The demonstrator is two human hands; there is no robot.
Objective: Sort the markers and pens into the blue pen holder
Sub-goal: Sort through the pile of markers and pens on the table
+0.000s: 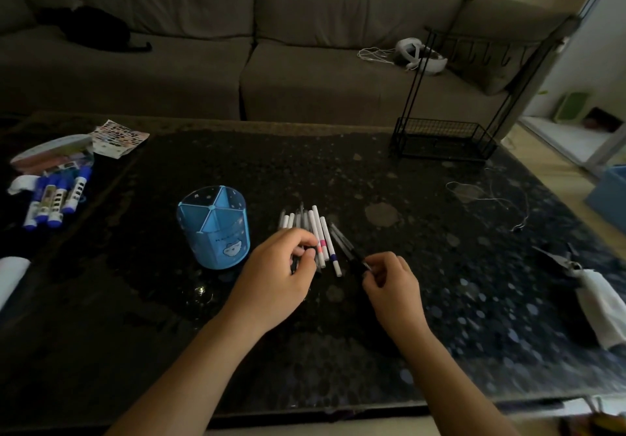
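Note:
A blue pen holder [216,232] with divided compartments stands on the dark table, all compartments looking bare. Just right of it lies a row of several white pens [316,229] and black pens [342,241]. My left hand [283,274] rests over the near ends of the white pens, its fingertips pinched on a dark pen end. My right hand [389,278] pinches the near end of a black pen at the row's right side. Several blue-capped markers [56,200] lie far left on the table.
A black wire rack [443,137] stands at the table's back right. A thin cord [491,198] trails on the right side. Scissors and white cloth [596,295] lie at the right edge. A plastic pouch and sticker sheet [117,137] sit back left. A sofa [305,63] lies beyond the table.

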